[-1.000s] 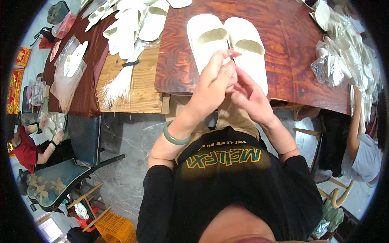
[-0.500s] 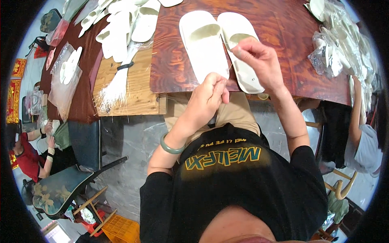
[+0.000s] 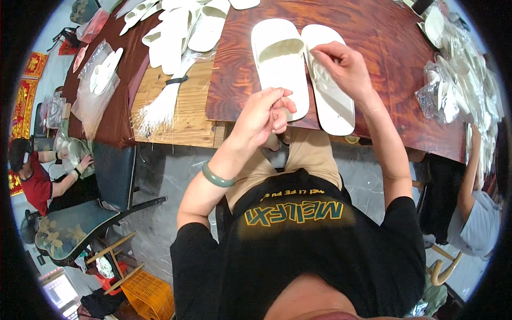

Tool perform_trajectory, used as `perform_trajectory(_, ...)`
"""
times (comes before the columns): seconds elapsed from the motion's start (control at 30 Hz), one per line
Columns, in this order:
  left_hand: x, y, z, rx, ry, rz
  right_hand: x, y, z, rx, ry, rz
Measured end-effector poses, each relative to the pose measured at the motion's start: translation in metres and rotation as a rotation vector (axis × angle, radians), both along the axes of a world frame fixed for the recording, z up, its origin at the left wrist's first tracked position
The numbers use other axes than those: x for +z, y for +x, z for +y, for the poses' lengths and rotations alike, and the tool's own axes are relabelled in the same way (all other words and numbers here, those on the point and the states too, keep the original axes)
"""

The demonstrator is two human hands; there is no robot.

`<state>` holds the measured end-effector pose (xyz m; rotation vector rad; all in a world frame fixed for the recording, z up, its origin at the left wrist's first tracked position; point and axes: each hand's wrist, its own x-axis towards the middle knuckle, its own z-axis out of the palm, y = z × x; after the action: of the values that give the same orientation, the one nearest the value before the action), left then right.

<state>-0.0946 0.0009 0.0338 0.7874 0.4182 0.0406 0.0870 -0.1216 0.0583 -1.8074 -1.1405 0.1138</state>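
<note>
Side by side on the red-brown wood-grained tabletop [image 3: 229,80] lie two white slippers, the left slipper [image 3: 281,61] and the right slipper [image 3: 337,114], straps away from me. My left hand [image 3: 261,114] hovers over the heel of the left slipper, thumb and forefinger together and the other fingers curled. Over the right slipper's strap, my right hand [image 3: 346,72] is closed in a pinch. Whatever either hand holds is too small or hidden to name. A green bangle [image 3: 216,176] circles my left wrist.
At the left lie a black-banded bundle of thin white strands [image 3: 160,109], a pile of white slippers [image 3: 178,37] and a plastic bag of slippers [image 3: 101,77]. Bagged slippers [image 3: 453,80] heap up at the right. People sit on both sides; a chair [image 3: 80,229] and an orange crate [image 3: 146,296] stand lower left.
My hands have moved farther apart, and the left fingers have loosened a little. The thin strand seen between them before no longer shows. The whole view has shifted slightly.
</note>
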Motion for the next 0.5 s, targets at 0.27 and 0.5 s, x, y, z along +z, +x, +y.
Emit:
perform_trajectory(0.27,0.004,0.074,0.030,0.035,0.249,0.190,-0.002,0.085,0.070,-0.041,-0.076,-0.313)
perform_trajectory(0.5,0.003,0.094,0.037,0.027,0.264,0.250,-0.008,0.107,0.143,0.161,-0.514,-0.079)
